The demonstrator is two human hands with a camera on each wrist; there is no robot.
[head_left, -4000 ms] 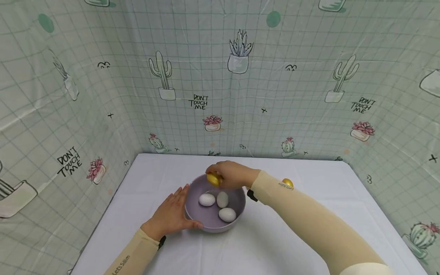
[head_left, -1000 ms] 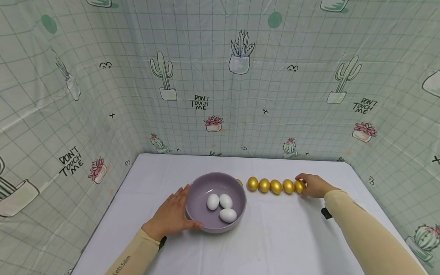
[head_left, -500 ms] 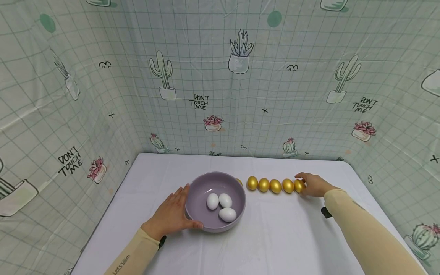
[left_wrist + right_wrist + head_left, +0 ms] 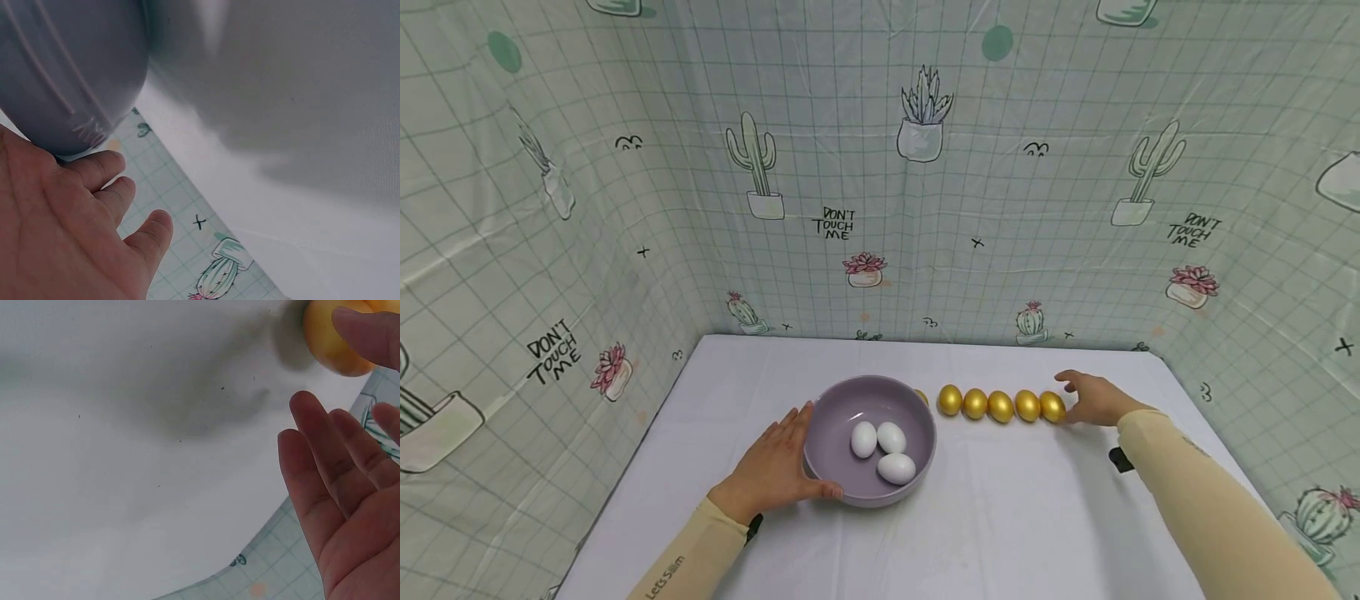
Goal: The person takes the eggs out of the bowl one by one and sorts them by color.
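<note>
A mauve bowl (image 4: 871,492) stands on the white-covered table with three white eggs (image 4: 897,469) inside. My left hand (image 4: 772,467) rests against its left side, fingers spread along the wall and thumb at the front rim; the left wrist view shows straight fingers beside the bowl (image 4: 69,69). To the right of the bowl runs a row of several golden eggs (image 4: 1001,406), the leftmost partly hidden behind the rim. My right hand (image 4: 1097,400) is at the row's right end, fingers extended and holding nothing. In the right wrist view its thumb overlaps the end golden egg (image 4: 322,344).
White cloth covers the table (image 4: 1000,517). A grid-patterned curtain (image 4: 955,200) with cactus drawings rises behind the table and along both sides. The bowl is at mid-table, and the golden eggs lie toward the back right.
Four seconds ago my right hand held a golden egg over the bowl; then it reached the row's end. Just now its fingers spread and drew right, off the last egg. My left hand stayed.
</note>
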